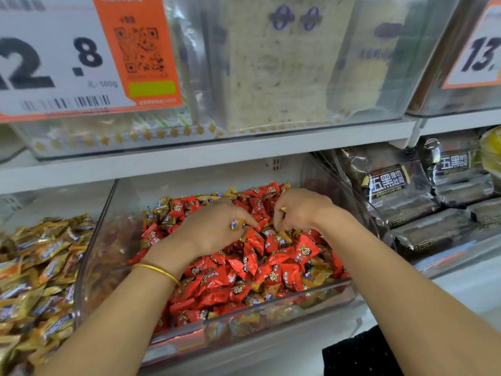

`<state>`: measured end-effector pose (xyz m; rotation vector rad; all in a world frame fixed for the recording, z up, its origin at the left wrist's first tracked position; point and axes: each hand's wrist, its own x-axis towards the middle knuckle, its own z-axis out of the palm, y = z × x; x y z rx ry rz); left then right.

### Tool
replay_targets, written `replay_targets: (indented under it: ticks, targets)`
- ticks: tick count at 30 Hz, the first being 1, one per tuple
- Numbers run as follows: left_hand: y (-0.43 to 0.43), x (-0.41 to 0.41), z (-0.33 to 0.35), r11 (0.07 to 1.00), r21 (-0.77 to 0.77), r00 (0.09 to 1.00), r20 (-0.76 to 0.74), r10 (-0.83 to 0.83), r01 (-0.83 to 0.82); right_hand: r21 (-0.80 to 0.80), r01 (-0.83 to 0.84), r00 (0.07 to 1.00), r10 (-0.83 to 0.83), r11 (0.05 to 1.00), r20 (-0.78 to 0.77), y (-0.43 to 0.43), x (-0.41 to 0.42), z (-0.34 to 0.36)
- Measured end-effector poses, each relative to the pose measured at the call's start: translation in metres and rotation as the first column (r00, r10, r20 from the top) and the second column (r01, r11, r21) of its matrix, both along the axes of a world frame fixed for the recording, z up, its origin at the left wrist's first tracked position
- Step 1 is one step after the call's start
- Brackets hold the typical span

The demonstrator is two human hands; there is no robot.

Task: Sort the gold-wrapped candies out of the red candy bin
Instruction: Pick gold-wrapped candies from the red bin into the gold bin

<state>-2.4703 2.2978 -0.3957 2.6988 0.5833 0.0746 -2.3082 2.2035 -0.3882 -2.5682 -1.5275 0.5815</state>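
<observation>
1. Currently, head view, task area: the red candy bin (103,234), a clear plastic container, sits on the lower shelf at centre. It is filled with red-wrapped candies (244,270). Loose gold-wrapped candies (160,206) lie mixed among them, mostly at the far left and along the near right edge.
2. Head view, left hand (214,226): it rests on the pile near the middle of the bin, palm down. Its thumb and forefinger pinch one gold-wrapped candy (238,223) just above the red ones. A gold bangle (156,270) circles the wrist.
3. Head view, right hand (301,210): it is just right of the left hand, with fingers curled down into the pile. A gold scrap shows between the fingers, but whether it is gripped cannot be told.
4. Head view, surroundings: a neighbouring bin (89,202) to the left holds only gold wrappers. Dark bread packs (387,183) lie to the right. A white shelf board (189,156) runs above, carrying a clear box (271,63) and a price tag (54,58).
</observation>
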Motion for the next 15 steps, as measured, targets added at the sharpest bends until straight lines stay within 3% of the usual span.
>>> replay_targets:
  ticks: [5, 10, 12, 15]
  targets:
    - [0.001, 0.0, -0.002, 0.985, 0.171, 0.994, -0.103, -0.021, 0.039, 0.115, 0.079, 0.996, -0.075, 0.99, -0.041, -0.003, 0.006, 0.004]
    - [0.001, -0.002, -0.002, 0.983, 0.181, 0.999, -0.003, 0.032, -0.03, 0.425, 0.29, 0.905, -0.1, 0.857, -0.414, -0.017, 0.002, 0.014]
    - [0.003, -0.003, 0.0, 0.99, 0.114, 0.995, 0.072, 0.069, -0.077, 0.46, 0.403, 0.83, -0.104, 0.791, -0.548, -0.021, 0.0, 0.018]
    - [0.004, -0.005, 0.007, 0.983, -0.131, 0.949, 0.272, 0.158, -0.127, 0.431, 0.511, 0.752, -0.143, 0.744, -0.644, -0.025, -0.001, 0.023]
